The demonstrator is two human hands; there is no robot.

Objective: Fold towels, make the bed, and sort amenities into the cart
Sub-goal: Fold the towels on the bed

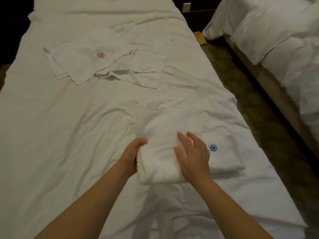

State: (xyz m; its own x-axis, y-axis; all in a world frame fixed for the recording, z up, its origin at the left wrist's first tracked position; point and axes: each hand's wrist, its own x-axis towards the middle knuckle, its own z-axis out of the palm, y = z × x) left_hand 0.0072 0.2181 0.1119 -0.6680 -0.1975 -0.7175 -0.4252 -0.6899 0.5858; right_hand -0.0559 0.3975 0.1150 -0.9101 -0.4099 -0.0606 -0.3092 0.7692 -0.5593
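A thick folded white towel (158, 152) lies on the bed sheet (69, 126) in front of me. My left hand (133, 156) grips its left edge, fingers curled around the fold. My right hand (193, 156) presses flat on the towel's right side with straight, spread fingers. Just to the right, a neatly folded towel with a blue flower emblem (222, 152) lies partly under the one I hold. Farther up the bed, unfolded towels with a red flower emblem (103, 64) lie spread flat.
The bed runs from the bottom edge to the top of the view. A second bed with a white duvet (276, 40) stands on the right across a dark patterned carpet aisle (241, 94). A wall socket (186, 6) is at the head.
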